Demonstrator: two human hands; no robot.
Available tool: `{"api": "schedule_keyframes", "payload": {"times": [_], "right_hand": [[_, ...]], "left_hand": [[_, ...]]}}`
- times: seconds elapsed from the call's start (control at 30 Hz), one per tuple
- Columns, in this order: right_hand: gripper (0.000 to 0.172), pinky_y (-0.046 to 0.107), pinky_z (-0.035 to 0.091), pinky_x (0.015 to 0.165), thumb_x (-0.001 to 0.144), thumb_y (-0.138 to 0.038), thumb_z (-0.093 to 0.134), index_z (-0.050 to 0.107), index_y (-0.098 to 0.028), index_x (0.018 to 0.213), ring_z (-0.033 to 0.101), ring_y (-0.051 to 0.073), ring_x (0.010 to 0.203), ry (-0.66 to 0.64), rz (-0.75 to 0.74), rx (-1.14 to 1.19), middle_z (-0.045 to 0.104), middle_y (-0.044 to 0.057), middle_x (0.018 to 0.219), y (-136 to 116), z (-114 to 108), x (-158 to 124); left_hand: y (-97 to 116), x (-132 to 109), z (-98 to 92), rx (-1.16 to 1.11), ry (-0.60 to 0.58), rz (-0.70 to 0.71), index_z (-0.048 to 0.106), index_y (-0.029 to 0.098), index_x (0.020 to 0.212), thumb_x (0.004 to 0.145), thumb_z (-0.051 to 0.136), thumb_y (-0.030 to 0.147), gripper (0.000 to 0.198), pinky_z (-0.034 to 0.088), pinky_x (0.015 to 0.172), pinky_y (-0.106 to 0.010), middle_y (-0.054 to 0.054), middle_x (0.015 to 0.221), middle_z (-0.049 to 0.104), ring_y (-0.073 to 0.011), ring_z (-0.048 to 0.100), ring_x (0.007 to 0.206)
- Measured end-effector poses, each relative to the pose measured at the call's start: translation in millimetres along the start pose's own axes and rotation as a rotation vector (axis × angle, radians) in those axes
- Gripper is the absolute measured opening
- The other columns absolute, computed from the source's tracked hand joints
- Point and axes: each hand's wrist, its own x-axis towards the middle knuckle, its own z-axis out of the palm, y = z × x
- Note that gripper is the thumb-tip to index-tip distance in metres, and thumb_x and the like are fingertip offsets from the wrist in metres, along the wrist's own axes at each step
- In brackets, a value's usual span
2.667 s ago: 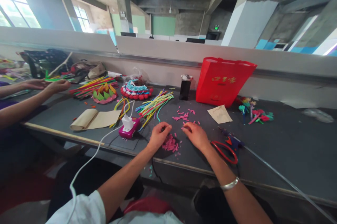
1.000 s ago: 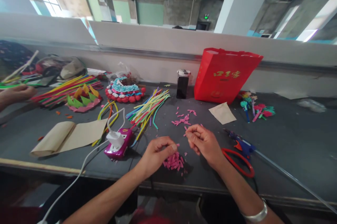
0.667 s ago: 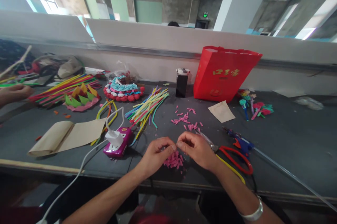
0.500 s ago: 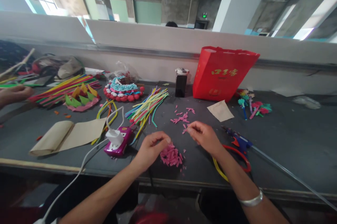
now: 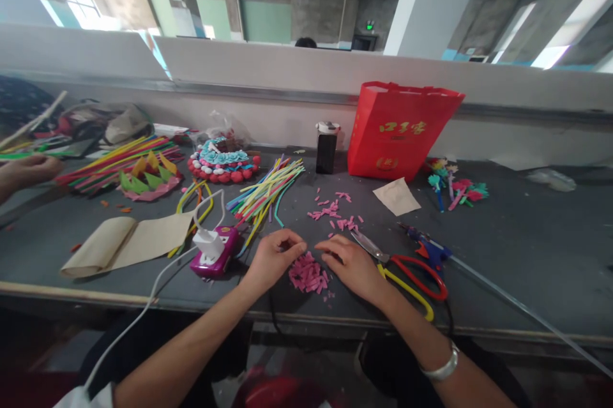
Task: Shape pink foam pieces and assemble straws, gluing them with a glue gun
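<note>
One dark worktable (image 5: 527,248) — pink scraps (image 5: 306,274), concrete pillar (image 5: 431,6) behind.

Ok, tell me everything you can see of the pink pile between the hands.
The pink pile is a small heap of short cut pink bits, soft foam or clay by the look, lying loose and crisscross on the dark grey table near its front edge. It sits between the left hand, fingertips pinched together by its upper left, and the right hand, palm down at its right. A few stray bits lie around it.
</note>
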Motion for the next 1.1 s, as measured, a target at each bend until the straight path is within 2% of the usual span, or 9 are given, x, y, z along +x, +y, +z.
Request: {"api": "schedule_keyframes", "payload": {"times": [0.07,0.17,0.27,0.4,0.53,0.7,0.83,0.97,1.1], "right_hand": [[0.027,0.028,0.044,0.087,0.089,-0.017,0.054,0.066,-0.026,0.111,0.06,0.018,0.099,-0.023,-0.015,-0.053,0.065,0.004,0.103,-3.3,7.7,2.0],[0.017,0.027,0.044,0.084,0.087,-0.018,0.057,0.069,-0.024,0.098,0.06,0.018,0.096,-0.067,-0.01,-0.1,0.065,0.004,0.097,-5.3,15.0,5.0],[0.014,0.028,0.043,0.083,0.087,-0.015,0.055,0.067,-0.021,0.084,0.061,0.017,0.088,-0.037,0.028,-0.084,0.065,0.003,0.088,-4.1,18.2,6.2],[0.011,0.026,0.044,0.076,0.088,-0.014,0.052,0.061,-0.02,0.083,0.06,0.015,0.081,0.014,0.052,-0.054,0.063,0.002,0.086,-3.2,16.1,6.9],[0.009,0.026,0.043,0.073,0.087,-0.014,0.053,0.058,-0.02,0.082,0.058,0.015,0.079,0.042,0.042,0.027,0.061,0.001,0.084,-7.7,9.4,7.6],[0.01,0.026,0.041,0.071,0.089,-0.015,0.051,0.056,-0.02,0.083,0.058,0.015,0.078,-0.029,0.022,-0.012,0.061,0.001,0.086,-16.1,4.2,5.7],[0.008,0.026,0.041,0.071,0.09,-0.016,0.05,0.055,-0.02,0.086,0.058,0.015,0.08,-0.061,-0.018,-0.033,0.061,0.001,0.088,-19.4,0.1,4.4],[0.01,0.027,0.041,0.076,0.092,-0.017,0.047,0.055,-0.02,0.086,0.058,0.016,0.084,-0.048,-0.066,-0.086,0.06,0.002,0.088,-11.9,-10.7,4.0],[0.011,0.027,0.042,0.078,0.092,-0.02,0.049,0.057,-0.022,0.084,0.059,0.016,0.085,-0.036,-0.062,-0.072,0.062,0.001,0.087,7.1,-23.9,5.9]], "left_hand": [[-3.2,0.1,2.3,0.004,-0.017,0.009,0.066,0.015,0.077,0.077,0.063,0.031,0.016,0.042,0.062,-0.023,-0.001,0.069,0.063,-0.0131,0.056,0.064],[-7.7,-0.8,5.2,0.056,-0.016,0.037,0.066,0.016,0.082,0.076,0.063,0.028,0.014,0.042,0.061,-0.022,0.0,0.071,0.061,-0.013,0.055,0.065],[-11.2,-2.4,6.7,0.095,-0.031,0.047,0.066,0.015,0.087,0.076,0.062,0.027,0.016,0.042,0.061,-0.023,-0.001,0.074,0.06,-0.0137,0.055,0.067],[-12.0,-4.7,8.0,0.101,-0.072,0.056,0.066,0.015,0.089,0.079,0.06,0.026,0.015,0.044,0.066,-0.024,-0.003,0.079,0.062,-0.015,0.057,0.072],[-7.6,-7.2,9.0,0.116,-0.11,0.106,0.067,0.017,0.084,0.083,0.056,0.026,0.015,0.044,0.072,-0.025,-0.003,0.079,0.065,-0.0162,0.059,0.078],[-0.7,-9.6,9.5,0.162,-0.121,0.114,0.063,0.017,0.072,0.083,0.055,0.026,0.016,0.041,0.063,-0.023,-0.001,0.067,0.061,-0.014,0.055,0.066],[2.7,-9.7,8.8,0.257,-0.143,0.177,0.061,0.017,0.066,0.079,0.055,0.02,0.015,0.039,0.065,-0.024,0.0,0.065,0.06,-0.0139,0.054,0.066],[5.5,-4.7,-3.5,0.236,-0.072,0.202,0.06,0.017,0.067,0.079,0.054,0.019,0.014,0.039,0.066,-0.024,0.0,0.066,0.06,-0.0138,0.054,0.067],[3.7,2.1,-22.4,0.156,0.054,0.106,0.059,0.017,0.069,0.081,0.055,0.027,0.017,0.039,0.063,-0.023,0.0,0.067,0.059,-0.0139,0.054,0.066]]}}
